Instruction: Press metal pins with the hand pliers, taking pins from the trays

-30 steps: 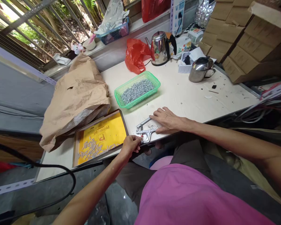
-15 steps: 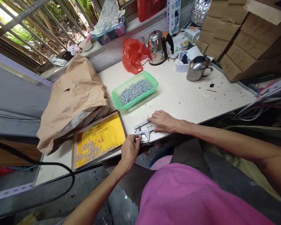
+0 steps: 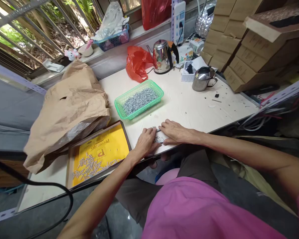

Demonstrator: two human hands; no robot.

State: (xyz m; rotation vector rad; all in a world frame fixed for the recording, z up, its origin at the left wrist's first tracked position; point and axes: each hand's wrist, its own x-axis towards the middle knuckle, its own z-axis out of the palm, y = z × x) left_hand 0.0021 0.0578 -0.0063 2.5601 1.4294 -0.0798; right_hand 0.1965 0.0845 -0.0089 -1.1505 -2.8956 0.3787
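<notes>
"What's at the left end of the bench [image 3: 194, 106]?"

"A crumpled brown paper bag [image 3: 72, 109], its lower edge lying over a shallow tray [image 3: 69, 172] lined with yellow printed card. Loose metal pins [image 3: 92, 165] lie scattered on the card."

"And just right of that?"

"The left hand [image 3: 146, 142], beside the tray, with its fingers curled down over a metal hand tool [image 3: 158, 139]. I can't tell whether they're pinching it. The right hand [image 3: 175, 131] lies flat and spread, its fingertips resting on the tool's right side."

"So where's the tool?"

"On the bench near its front edge, between the two hands and almost entirely covered by them."

"What's behind them?"

"A green plastic basket [image 3: 144, 108] heaped with metal pins, then a red plastic bag [image 3: 137, 63] and a stainless steel kettle [image 3: 161, 57] farther back. Over to the right stands a steel mug [image 3: 203, 79], with stacked cardboard boxes [image 3: 239, 56] past the bench's far corner."
</notes>
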